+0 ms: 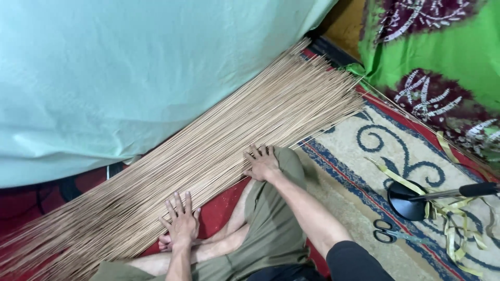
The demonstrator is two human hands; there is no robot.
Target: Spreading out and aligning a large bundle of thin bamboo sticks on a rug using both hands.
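Pressing both palms flat, a person seated cross-legged on a patterned carpet (359,156) steadies a broad sheaf of thin tan sticks (219,151) that runs aslant from the lower left corner of the floor up toward the carpet's far edge. The left hand (180,221) lies with fingers spread wide on the near edge of the sticks, gripping nothing, just above a bare foot (165,241) tucked beneath it. The right hand (262,162), also splayed and empty, rests on the same near edge farther along, its wrist over a knee clad in olive trousers (271,229). The sticks lie side by side in a loose fan, their upper ends spreading out near the carpet's far edge, their lower ends blurred at the lower left corner. A pale green cloth (130,73) hangs behind the sheaf and covers its far side. At the carpet's right edge sits a black pan (409,200) with a long dark handle, well apart from both hands. Yellowish strips of ribbon (448,213) trail across and around the pan, and black-handled scissors (388,234) lie just beside it toward the near edge. A bright green fabric with maroon patches (442,57) fills the far right corner. A red mat (224,208) shows between the sticks and the person's legs.
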